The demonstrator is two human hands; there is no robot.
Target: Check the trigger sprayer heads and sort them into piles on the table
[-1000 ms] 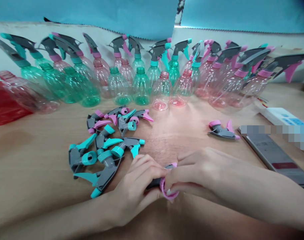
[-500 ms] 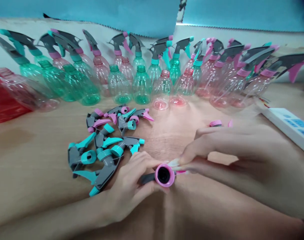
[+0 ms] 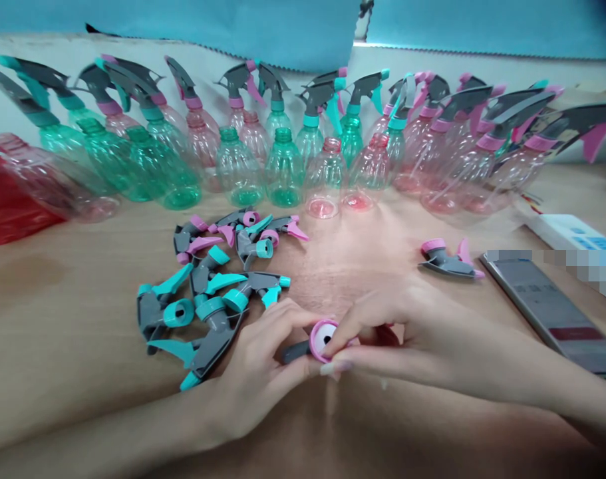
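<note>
My left hand [image 3: 267, 356] is closed round a grey spray trigger head [image 3: 297, 352] whose pink collar [image 3: 314, 326] faces up toward me. A white washer [image 3: 323, 332] with a dark hole in its middle lies inside that collar. My right hand [image 3: 397, 339] is closed at the collar, its index fingertip on the washer and its thumb by the lower rim. Its other fingers are curled, and what may lie under them is hidden. Left of my hands is a loose pile of trigger heads [image 3: 217, 326] with turquoise and pink parts.
A single pink-and-grey trigger head [image 3: 450, 265] lies on the right, beside a phone [image 3: 552, 313]. Green and pink bottles [image 3: 284, 169] line the back, some topped with sprayers, some uncapped. A red bag [image 3: 13, 206] is at far left. A white-and-blue box [image 3: 577, 233] sits at right.
My right hand has brought the white washer from the collar's edge into the collar. The hand has moved left and down, so the lone trigger head and the phone now show.
</note>
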